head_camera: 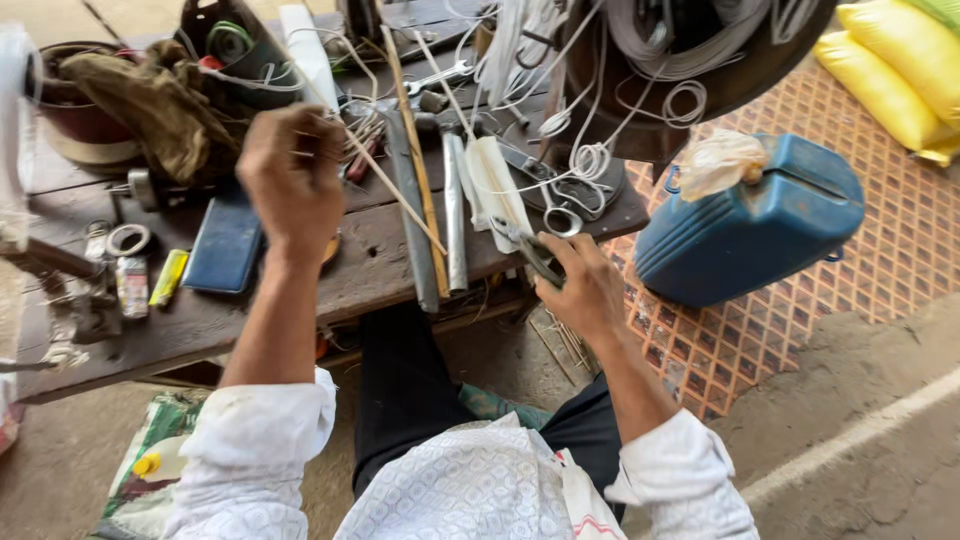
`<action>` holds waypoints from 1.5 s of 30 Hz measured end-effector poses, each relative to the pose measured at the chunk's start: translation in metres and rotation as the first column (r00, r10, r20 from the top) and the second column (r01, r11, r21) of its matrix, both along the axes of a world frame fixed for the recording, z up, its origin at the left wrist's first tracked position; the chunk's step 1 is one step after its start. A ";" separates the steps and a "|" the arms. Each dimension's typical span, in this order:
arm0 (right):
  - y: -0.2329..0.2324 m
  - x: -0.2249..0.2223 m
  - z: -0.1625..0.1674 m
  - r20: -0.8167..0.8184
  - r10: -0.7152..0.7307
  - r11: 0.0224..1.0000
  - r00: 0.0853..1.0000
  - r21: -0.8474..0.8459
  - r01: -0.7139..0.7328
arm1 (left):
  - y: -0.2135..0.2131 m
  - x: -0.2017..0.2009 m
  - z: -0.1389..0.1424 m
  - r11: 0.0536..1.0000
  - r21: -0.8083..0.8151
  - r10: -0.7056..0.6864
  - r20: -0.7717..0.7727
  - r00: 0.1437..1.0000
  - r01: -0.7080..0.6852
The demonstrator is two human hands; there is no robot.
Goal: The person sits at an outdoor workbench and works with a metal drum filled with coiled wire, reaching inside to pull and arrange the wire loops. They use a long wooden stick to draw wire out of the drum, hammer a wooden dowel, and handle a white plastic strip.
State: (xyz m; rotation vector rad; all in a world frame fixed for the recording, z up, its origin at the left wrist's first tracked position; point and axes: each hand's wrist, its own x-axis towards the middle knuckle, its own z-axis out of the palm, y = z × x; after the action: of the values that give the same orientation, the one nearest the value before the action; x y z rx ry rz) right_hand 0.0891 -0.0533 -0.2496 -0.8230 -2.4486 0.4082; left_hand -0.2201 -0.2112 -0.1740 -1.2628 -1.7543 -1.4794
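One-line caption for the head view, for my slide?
Left hand holds thin pale sticks over a cluttered wooden workbench; right hand grips scissors.

A low, worn wooden bench (370, 265) carries a blue case (226, 243), a yellow lighter (168, 277), a roll of tape (128, 239), a metal rod (455, 215), wooden sticks (420, 170), a brown rag (160, 105), and coils of white wire (585, 160). A blue canister (750, 235) stands on the patterned floor (900, 250) beside it.

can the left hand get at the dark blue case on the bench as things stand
Probably yes. The left hand hovers just above and right of the dark blue case, nothing lies on the case, but the hand is closed on a thin stick.
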 end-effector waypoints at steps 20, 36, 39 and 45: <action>0.046 0.031 0.097 -0.773 -0.005 0.939 0.634 0.215 0.269 | 0.100 0.061 0.168 0.874 -0.252 -0.484 -0.392 0.782 0.415; 0.094 0.042 0.251 -0.243 0.331 0.716 0.912 0.694 -0.075 | 0.139 0.095 0.121 0.924 -0.162 -0.381 -0.302 0.874 0.347; 0.095 0.033 0.270 -0.189 0.419 0.656 0.888 0.739 -0.152 | 0.138 0.123 0.087 0.853 0.051 -0.513 -0.098 0.853 0.520; 0.082 0.015 0.280 -0.257 0.463 0.702 0.848 0.691 -0.174 | 0.120 0.134 0.077 0.844 0.136 -0.535 0.127 0.835 0.519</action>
State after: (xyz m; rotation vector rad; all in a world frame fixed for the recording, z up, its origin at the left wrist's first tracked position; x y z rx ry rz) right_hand 0.1040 0.0284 0.0307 0.0208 -2.0845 -0.1553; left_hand -0.0856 -0.0911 -0.0973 -1.7112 -1.4634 -1.9936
